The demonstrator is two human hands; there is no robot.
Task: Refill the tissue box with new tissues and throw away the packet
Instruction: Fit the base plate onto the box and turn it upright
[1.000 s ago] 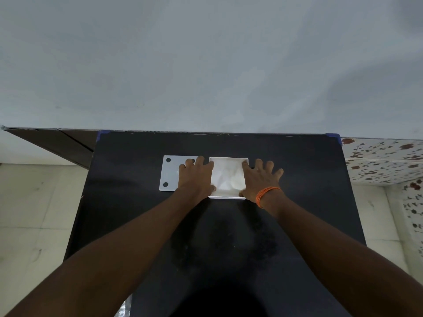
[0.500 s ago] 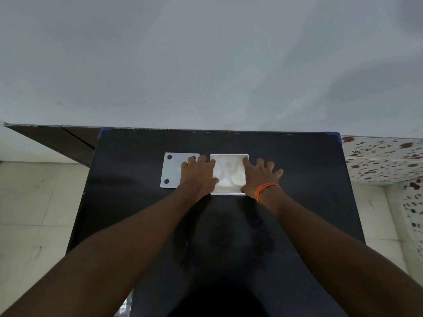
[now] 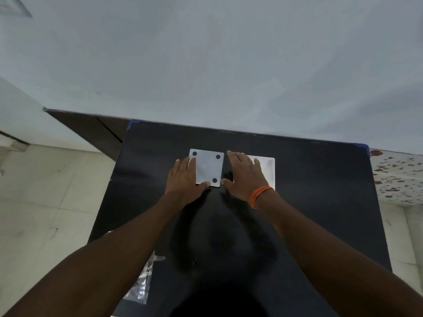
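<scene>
A flat white cover plate [image 3: 207,168] with black round pads at its corners lies on the black table [image 3: 320,202]. To its right sits the white tissue box [image 3: 266,170], open on top and partly hidden by my right hand. My left hand [image 3: 183,179] rests on the plate's near left corner, fingers along the left edge and thumb on the front edge. My right hand [image 3: 246,173] hovers flat with spread fingers between plate and box, its thumb just off the plate's right corner. A clear, crumpled plastic packet [image 3: 142,284] lies at the table's near left edge.
The table stands against a pale wall [image 3: 206,65]. Light floor tiles [image 3: 45,202] lie to the left, and a speckled red-and-white surface [image 3: 398,177] lies to the right. A dark wooden panel [image 3: 91,129] sits behind the table's left corner.
Both hands have left the tissue box and moved left to the white cover plate. The view has swung so plate and box sit more to the right and at an angle.
</scene>
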